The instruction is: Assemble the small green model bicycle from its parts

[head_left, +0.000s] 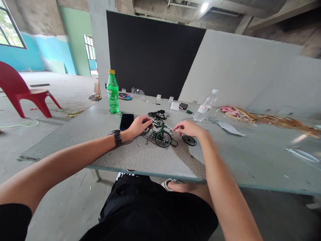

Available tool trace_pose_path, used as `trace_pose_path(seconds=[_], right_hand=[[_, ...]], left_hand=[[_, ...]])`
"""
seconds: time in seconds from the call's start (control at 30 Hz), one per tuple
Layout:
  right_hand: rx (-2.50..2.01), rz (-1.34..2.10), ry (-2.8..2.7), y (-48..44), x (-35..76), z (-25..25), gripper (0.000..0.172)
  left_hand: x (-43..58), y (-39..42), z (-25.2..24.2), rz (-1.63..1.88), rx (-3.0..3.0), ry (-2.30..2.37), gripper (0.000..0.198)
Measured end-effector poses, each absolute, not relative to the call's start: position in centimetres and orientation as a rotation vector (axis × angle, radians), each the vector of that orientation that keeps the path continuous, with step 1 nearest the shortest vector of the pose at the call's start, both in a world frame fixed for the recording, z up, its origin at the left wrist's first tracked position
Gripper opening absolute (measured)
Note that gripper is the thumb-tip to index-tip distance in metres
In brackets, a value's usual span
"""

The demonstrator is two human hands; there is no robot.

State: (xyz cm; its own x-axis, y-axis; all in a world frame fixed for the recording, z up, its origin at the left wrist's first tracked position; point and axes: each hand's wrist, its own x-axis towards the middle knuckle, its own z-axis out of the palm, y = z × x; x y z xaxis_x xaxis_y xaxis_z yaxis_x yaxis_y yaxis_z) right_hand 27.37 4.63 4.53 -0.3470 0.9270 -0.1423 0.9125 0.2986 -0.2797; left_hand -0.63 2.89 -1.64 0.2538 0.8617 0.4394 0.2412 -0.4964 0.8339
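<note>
A small green model bicycle (162, 136) stands on the table in front of me, one black-rimmed wheel facing me. My left hand (142, 126) is closed at its left end, fingertips by the frame and just above another spoked wheel (145, 131). On the other side, my right hand (187, 128) pinches close to a thin silvery part at the bicycle's right end; what sits between the fingertips is too small to make out. A loose wheel (189, 140) lies flat below my right hand. Behind the bicycle are more dark model bicycle parts (157, 114).
A green bottle (113, 95) and a phone (126, 121) are to the left. A clear bottle (206, 106) leans at the right, near a paper sheet (229, 128) and brown strips (265, 119). The table's front edge (150, 173) is close to my lap. A red chair (23, 90) stands left.
</note>
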Motion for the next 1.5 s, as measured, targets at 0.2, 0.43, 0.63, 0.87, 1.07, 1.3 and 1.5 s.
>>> trace_pose_path(seconds=[0.2, 0.43, 0.63, 0.87, 1.07, 1.3, 1.5], right_hand=[[-1.821, 0.462, -2.493, 4.7, 27.0, 4.3, 0.027], [-1.894, 0.339, -2.484, 4.7, 26.9, 4.1, 0.028], [-1.96, 0.24, -2.493, 4.0, 25.9, 4.2, 0.032], [-2.008, 0.109, -2.469, 3.8, 25.1, 3.7, 0.029], [-2.045, 0.086, -2.431, 3.7, 24.8, 3.4, 0.03], [-1.971, 0.065, -2.465, 4.0, 25.1, 3.3, 0.031], [-1.891, 0.068, -2.468, 4.3, 25.9, 3.6, 0.03]], left_hand=[[-0.6, 2.8, -1.5, 1.251, 1.895, 1.016, 0.025], [-0.6, 2.9, -1.7, 1.252, 1.893, 1.007, 0.024], [-0.5, 2.9, -1.6, 1.25, 1.871, 1.002, 0.025], [-0.6, 2.9, -1.6, 1.256, 1.904, 0.996, 0.026], [-0.5, 2.9, -1.6, 1.252, 1.9, 1.011, 0.026], [-0.6, 2.9, -1.7, 1.247, 1.901, 1.005, 0.026], [-0.6, 2.9, -1.6, 1.247, 1.9, 1.002, 0.026]])
